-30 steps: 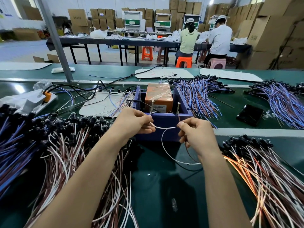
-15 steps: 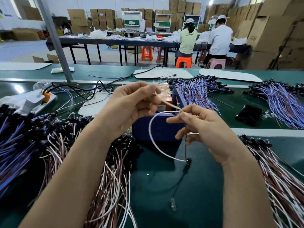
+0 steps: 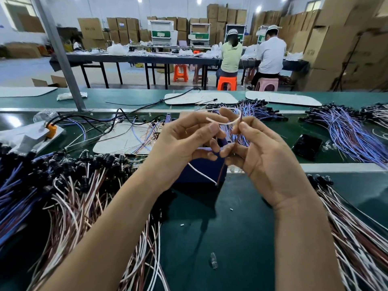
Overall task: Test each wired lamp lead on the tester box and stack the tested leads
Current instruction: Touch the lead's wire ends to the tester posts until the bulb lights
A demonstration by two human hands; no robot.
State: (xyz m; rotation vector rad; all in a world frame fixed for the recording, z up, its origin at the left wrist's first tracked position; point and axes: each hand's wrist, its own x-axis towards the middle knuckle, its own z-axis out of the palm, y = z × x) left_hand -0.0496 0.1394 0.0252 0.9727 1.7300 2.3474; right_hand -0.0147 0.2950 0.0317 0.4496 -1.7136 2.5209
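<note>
Both my hands are raised in front of the blue tester box [image 3: 201, 171], which they mostly hide. My left hand [image 3: 184, 141] pinches the white wire of one lamp lead [image 3: 225, 123]. The same lead's brown wire is pinched in my right hand [image 3: 258, 156], and the white wire arcs between the two hands. Below them the lead's two wires hang down to about [image 3: 216, 182]. A big pile of brown-and-white leads [image 3: 79, 198] lies at my left, and another pile of leads [image 3: 357, 238] lies at my right.
Blue-wired lead bundles [image 3: 344, 131] lie on the green belt at the far right and behind my hands. A black phone [image 3: 307, 146] lies right of the box. Black cables and an orange plug [image 3: 51, 129] sit far left. A metal post [image 3: 60, 55] rises at back left. Two people sit at a far table.
My hands lifted the lead up off the tester box and drew closer together. The camera tilted up a little.
</note>
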